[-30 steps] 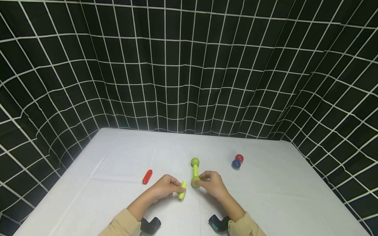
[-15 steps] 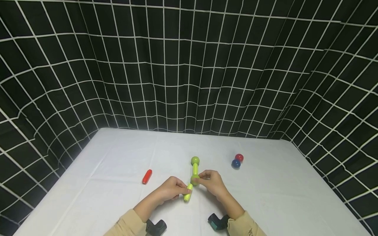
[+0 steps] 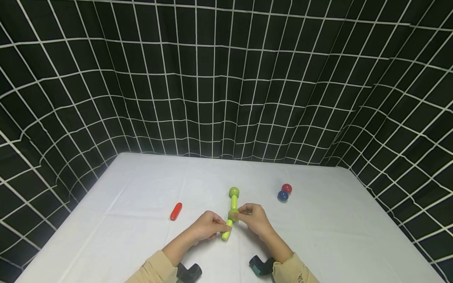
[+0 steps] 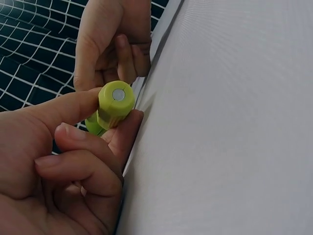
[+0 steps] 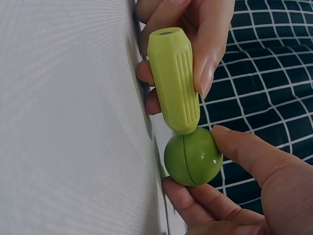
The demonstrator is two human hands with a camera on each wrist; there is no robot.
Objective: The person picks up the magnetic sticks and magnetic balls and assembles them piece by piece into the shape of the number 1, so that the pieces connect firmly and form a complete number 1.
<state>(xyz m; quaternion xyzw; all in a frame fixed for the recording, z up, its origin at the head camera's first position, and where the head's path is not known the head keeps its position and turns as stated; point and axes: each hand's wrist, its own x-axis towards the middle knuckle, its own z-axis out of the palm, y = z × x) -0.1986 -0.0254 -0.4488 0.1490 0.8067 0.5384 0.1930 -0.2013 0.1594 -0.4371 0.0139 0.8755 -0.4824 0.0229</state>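
My left hand [image 3: 208,226] pinches a yellow-green ribbed rod [image 5: 173,81] between thumb and fingers. A silvery disc shows in the rod's near end in the left wrist view. The rod's far end touches a green ball [image 5: 193,156] that my right hand [image 3: 255,220] grips between thumb and fingers. Beyond that ball a second yellow-green rod [image 3: 234,202] runs away from me, with another green ball [image 3: 234,192] at its far end. Together they form a line on the table, the near rod slanting slightly left.
A red rod [image 3: 176,211] lies left of my hands on the white table [image 3: 141,181]. At the right, a red ball [image 3: 287,188] and a blue ball [image 3: 282,196] sit together. Dark wrist devices [image 3: 262,266] show under both forearms. A black gridded curtain [image 3: 219,78] surrounds the table.
My left hand has moved right with the rod, bringing its end from apart to touching the near green ball. The right hand keeps its grip, the ball shifting slightly away from me.
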